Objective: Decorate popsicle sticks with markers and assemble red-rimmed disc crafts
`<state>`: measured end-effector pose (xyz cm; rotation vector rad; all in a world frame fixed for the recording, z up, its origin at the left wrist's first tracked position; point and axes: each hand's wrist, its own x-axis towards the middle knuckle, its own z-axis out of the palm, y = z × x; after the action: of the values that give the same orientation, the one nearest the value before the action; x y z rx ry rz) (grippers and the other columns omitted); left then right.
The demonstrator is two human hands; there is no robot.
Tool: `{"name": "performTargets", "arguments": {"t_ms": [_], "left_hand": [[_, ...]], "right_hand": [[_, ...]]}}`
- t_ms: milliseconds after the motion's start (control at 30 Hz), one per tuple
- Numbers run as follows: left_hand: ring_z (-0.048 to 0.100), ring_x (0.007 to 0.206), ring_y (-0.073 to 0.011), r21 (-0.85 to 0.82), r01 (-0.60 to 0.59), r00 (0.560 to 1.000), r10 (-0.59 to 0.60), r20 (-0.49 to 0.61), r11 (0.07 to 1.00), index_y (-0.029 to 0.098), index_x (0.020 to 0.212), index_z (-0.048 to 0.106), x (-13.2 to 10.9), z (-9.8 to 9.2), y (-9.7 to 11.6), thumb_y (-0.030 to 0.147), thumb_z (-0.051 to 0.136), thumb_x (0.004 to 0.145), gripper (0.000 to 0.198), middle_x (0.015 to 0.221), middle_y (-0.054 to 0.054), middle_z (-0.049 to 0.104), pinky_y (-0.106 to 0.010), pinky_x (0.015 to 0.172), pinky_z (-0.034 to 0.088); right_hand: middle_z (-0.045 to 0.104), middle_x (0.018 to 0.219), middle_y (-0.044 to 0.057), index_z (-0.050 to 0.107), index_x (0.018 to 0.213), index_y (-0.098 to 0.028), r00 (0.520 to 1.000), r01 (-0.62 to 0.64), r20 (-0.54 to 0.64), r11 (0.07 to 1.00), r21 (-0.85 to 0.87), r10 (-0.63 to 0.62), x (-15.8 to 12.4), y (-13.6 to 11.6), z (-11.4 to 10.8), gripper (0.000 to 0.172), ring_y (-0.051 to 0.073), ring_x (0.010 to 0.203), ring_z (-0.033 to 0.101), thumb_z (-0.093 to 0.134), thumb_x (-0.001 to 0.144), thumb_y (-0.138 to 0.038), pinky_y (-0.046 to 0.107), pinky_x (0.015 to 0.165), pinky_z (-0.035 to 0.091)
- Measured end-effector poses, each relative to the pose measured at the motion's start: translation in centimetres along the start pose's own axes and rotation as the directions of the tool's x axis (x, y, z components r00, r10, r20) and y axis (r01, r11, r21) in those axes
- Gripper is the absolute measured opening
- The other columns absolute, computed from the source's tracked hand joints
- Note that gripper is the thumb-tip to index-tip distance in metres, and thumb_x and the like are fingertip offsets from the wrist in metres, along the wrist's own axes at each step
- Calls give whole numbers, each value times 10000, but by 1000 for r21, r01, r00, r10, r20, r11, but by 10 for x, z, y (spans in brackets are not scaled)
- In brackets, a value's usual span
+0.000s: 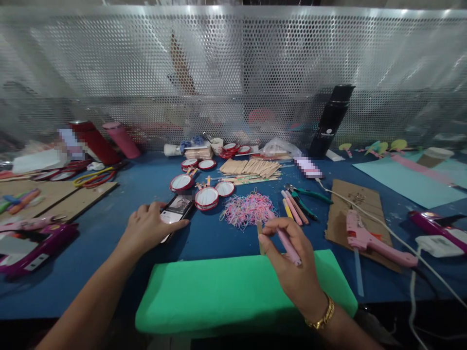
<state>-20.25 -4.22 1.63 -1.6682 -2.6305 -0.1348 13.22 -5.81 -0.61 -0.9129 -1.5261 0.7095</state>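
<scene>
My left hand (149,224) is laid over a phone (178,206) on the blue table, its thumb across the lit screen and its fingers along the far left side. In my right hand (292,257) a pink marker (289,247) lies across the palm, while thumb and forefinger pinch a small wooden craft stick (260,237). Just beyond that hand is a heap of pastel rubber bands (248,209). Several markers (294,206) lie beside the heap, near green-handled pliers (308,197). Small red-rimmed drums (206,198) stand behind the phone.
A green padded cloth (219,291) lies along the front edge. Wooden sticks (251,167) are piled farther back. On the right, a pink glue gun (375,241) rests on cardboard (337,214), with a white cable nearby. A black bottle (330,121) stands against the perforated metal screen (233,73).
</scene>
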Motion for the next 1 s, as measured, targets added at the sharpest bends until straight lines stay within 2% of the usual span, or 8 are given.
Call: {"name": "performTargets", "arguments": {"t_ms": [200, 400, 800, 1000], "left_hand": [[482, 1307, -474, -38, 33, 999, -33, -4, 999, 98, 1362, 558, -3, -4, 4, 701, 590, 699, 896, 1352, -271, 567, -541, 1075, 375], [466, 1334, -462, -16, 25, 1000, -25, 10, 1000, 56, 1384, 530, -4, -5, 7, 677, 582, 721, 910, 1380, -294, 539, -538, 1110, 339], [459, 1348, -458, -26, 51, 998, -50, 41, 998, 83, 1385, 537, -4, -9, 9, 683, 593, 715, 901, 1381, -278, 538, -548, 1108, 355], [461, 1343, -455, -5, 41, 998, -41, 41, 999, 51, 1381, 540, -2, -7, 10, 676, 602, 709, 920, 1355, -287, 553, -525, 1122, 342]], "right_hand": [[671, 900, -9, 626, 983, -249, 1000, -23, -4, 1000, 6, 23, -1, 0, -1, 110, 151, 848, 653, 665, 894, -198, 317, 812, 535], [673, 897, -4, 628, 977, -248, 1000, -12, -7, 1000, -1, 12, -1, -1, -1, 104, 156, 851, 655, 666, 894, -199, 326, 809, 534], [678, 894, 5, 629, 986, -243, 1000, 3, -20, 1000, -10, -3, -1, -1, -1, 113, 165, 835, 665, 663, 888, -195, 346, 799, 551], [680, 890, -6, 628, 984, -248, 1000, 9, -27, 1000, -26, -10, -2, 0, -1, 127, 155, 838, 666, 671, 882, -187, 336, 814, 551]]}}
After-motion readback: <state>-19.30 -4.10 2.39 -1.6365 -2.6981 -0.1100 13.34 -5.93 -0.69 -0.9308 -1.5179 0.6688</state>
